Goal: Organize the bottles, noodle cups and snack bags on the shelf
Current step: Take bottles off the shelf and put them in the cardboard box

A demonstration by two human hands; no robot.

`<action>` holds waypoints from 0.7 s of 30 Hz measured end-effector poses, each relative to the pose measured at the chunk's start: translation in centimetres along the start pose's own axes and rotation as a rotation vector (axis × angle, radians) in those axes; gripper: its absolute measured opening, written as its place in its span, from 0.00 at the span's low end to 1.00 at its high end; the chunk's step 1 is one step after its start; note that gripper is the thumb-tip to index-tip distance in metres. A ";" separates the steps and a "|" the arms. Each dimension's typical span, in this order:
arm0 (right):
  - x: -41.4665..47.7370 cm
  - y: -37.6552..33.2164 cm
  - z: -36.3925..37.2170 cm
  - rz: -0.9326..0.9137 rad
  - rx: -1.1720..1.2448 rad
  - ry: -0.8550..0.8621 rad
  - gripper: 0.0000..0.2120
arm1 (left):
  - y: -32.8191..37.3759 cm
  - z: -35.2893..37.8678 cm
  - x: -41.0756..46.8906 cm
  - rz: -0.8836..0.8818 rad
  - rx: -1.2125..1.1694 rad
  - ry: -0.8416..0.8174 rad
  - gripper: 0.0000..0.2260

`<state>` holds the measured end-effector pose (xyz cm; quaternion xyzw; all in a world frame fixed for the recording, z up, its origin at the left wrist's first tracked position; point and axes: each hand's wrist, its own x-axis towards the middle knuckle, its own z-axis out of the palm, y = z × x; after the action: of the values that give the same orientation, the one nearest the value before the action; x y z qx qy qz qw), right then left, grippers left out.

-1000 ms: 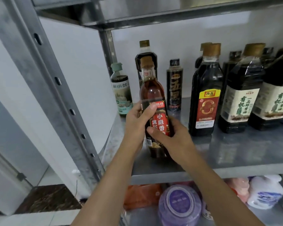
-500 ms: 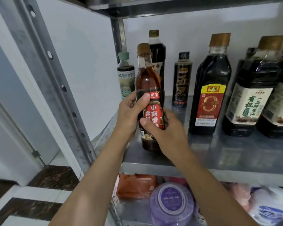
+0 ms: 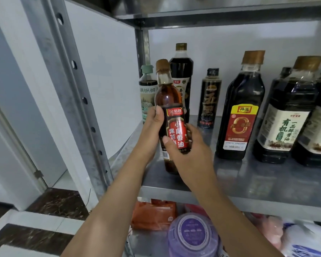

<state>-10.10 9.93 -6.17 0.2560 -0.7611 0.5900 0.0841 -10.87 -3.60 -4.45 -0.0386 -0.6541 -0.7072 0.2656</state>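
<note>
An amber sesame oil bottle [image 3: 168, 101] with a red-and-black label and a brown cap stands upright near the left front of the steel shelf [image 3: 248, 184]. My left hand [image 3: 152, 130] grips its left side, thumb on the label. My right hand [image 3: 187, 151] wraps the lower label from the right and front. Behind it stand a green-capped bottle [image 3: 146, 89] and a tall dark bottle [image 3: 182, 71]. Further right are a slim black bottle [image 3: 208, 101], a vinegar bottle [image 3: 241, 108] and large soy sauce bottles [image 3: 287, 115].
A perforated steel upright [image 3: 70, 93] runs down the left of the shelf, with a white wall behind. An upper shelf [image 3: 211, 13] hangs overhead. On the shelf below lie an orange snack bag [image 3: 154, 214], a purple-lidded noodle cup [image 3: 193, 236] and white-pink packages [image 3: 302, 240].
Both hands keep hold of the sesame oil bottle; its label now faces more toward me. My view has shifted left and closer, so the bottles sit further right in frame.
</note>
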 end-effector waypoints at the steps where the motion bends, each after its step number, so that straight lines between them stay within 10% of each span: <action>1: 0.1 0.0 0.0 0.001 0.000 -0.006 0.30 | 0.0 -0.1 0.0 -0.014 -0.026 -0.008 0.43; 21: 0.0 -1.9 -1.3 0.212 0.267 0.025 0.21 | 4.8 2.6 -0.1 -0.360 -0.276 -0.023 0.27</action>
<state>-9.39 10.87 -4.18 0.1757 -0.6975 0.6947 -0.0037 -9.52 -1.13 0.21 0.0346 -0.5506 -0.8254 0.1200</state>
